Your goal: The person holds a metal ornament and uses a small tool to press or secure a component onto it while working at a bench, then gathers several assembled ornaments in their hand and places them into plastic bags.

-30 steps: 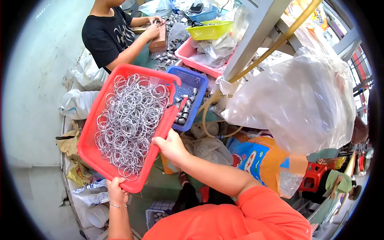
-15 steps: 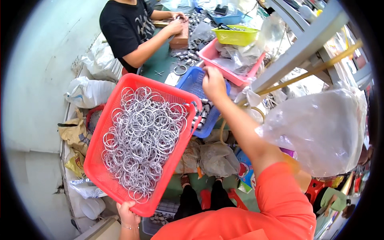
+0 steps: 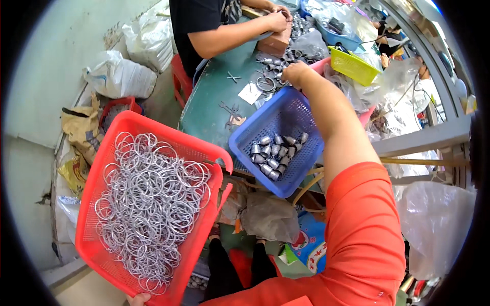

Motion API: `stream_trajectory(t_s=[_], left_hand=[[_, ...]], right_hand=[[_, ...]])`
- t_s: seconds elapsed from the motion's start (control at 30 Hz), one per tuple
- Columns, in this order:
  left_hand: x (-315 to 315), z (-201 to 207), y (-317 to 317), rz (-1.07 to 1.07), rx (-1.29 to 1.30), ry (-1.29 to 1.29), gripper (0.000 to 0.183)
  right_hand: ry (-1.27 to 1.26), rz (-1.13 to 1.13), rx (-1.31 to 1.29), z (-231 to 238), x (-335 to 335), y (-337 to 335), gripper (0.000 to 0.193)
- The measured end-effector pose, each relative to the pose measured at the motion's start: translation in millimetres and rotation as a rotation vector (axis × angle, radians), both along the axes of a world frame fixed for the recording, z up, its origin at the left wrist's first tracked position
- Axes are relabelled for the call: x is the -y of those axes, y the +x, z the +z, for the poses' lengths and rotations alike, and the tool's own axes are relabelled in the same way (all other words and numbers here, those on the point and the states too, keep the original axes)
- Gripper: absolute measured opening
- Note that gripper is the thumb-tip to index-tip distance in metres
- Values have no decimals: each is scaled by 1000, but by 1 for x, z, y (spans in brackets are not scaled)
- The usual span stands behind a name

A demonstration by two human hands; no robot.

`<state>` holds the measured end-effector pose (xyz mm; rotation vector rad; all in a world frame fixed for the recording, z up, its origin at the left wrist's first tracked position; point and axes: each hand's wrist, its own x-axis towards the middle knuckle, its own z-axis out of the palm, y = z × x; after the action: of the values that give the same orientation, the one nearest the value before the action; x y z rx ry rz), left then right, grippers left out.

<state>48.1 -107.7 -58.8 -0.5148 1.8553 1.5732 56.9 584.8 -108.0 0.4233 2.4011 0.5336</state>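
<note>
My left hand, mostly cut off by the lower edge, grips the near rim of a red plastic basket. The basket is tilted and heaped with thin silvery metal rings; its rim is broken at the right corner. My right hand reaches forward to the far corner of a blue plastic basket, beside the pink basket. Its fingers are curled, and what they hold, if anything, is hidden. Several silvery metal cups with dark ends lie in the blue basket.
Across the green table a person in black has hands at a reddish-brown block. Loose metal parts and a large ring lie there. A yellow-green basket sits behind the pink one. White sacks stand at left; a metal frame at right.
The red basket has shifted left and down, away from the blue basket, baring its inside. My right hand has stayed near the blue basket's far corner. The view has shifted too.
</note>
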Motion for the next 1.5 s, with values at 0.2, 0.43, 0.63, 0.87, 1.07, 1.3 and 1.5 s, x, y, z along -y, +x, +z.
stream_trajectory(t_s=[0.2,0.43,0.63,0.87,1.07,1.3,1.5], left_hand=[[2,-14,14,71,-67,69,56],[-21,-1,31,160,-56,92,62],[-32,16,36,181,-54,1,62],[-17,16,35,144,-23,80,58],[-49,39,9,-5,-106,-51,38],[-123,40,-30,-306,-112,462,65],[-241,29,-35,-583,22,530,22]], right_hand=[[-173,45,206,-16,-29,-10,58],[-37,34,271,-13,-16,-10,32],[-10,41,216,-14,-22,-11,25],[-526,-572,-816,-21,-57,16,42],[-1050,-695,-2412,44,63,13,28],[-1604,-1107,-2469,92,327,178,28],[-1222,-1833,-1891,69,441,336,28]])
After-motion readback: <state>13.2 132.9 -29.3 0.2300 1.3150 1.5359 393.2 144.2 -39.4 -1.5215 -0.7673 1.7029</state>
